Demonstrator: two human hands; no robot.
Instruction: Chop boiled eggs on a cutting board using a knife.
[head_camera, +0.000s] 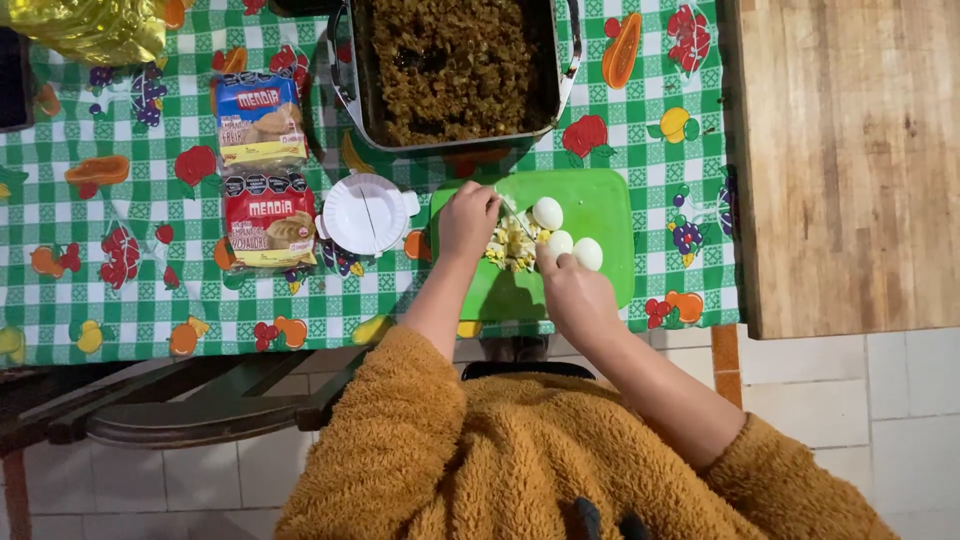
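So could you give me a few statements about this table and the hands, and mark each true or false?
1. The cutting board is green. True.
2. Three whole peeled eggs lie on the board. True.
3. The tray holds a white soup. False: it holds a brown, crumbly filling.
4. The left hand rests on the two packets. False: it is over the board, by the chopped egg, with a thin utensil sticking out of it.
5. The right hand touches an egg. True.
6. The tablecloth is plain blue. False: green and white checks with fruit.
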